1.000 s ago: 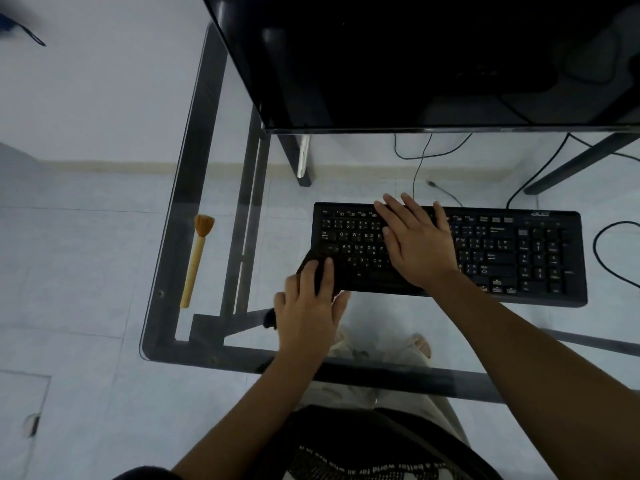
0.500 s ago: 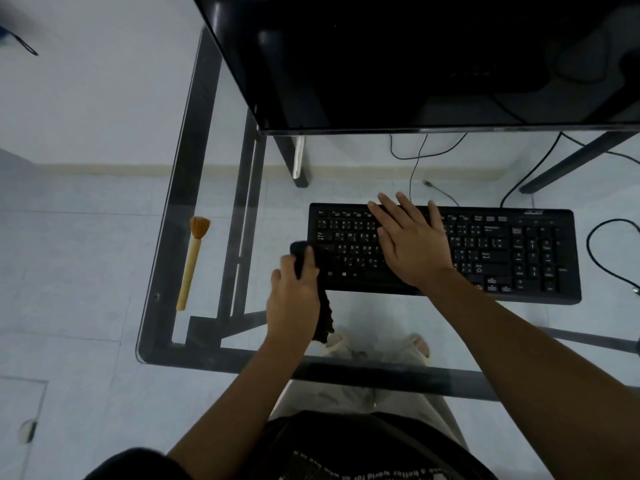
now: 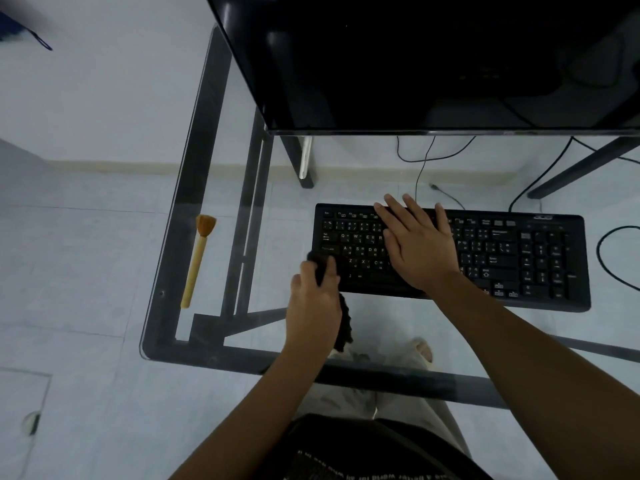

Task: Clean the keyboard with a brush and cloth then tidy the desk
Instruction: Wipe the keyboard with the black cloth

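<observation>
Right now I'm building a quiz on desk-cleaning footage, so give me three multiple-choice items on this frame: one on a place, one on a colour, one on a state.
1. Where does the brush lie?
A. On the glass desk, left of the keyboard
B. On top of the keyboard
C. On the floor beside the monitor

2. What colour is the cloth?
A. White
B. Black
C. Yellow

3. What is the right hand doing?
A. Gripping the brush
B. Lifting the keyboard
C. Resting flat and open on the keys

Answers:
1. A: the brush lies alone on the glass desk, well left of the keyboard.
2. B: the cloth bunched in the left hand is dark, about as black as the keyboard.
3. C: the right hand lies with fingers spread on the keys, holding nothing.
</observation>
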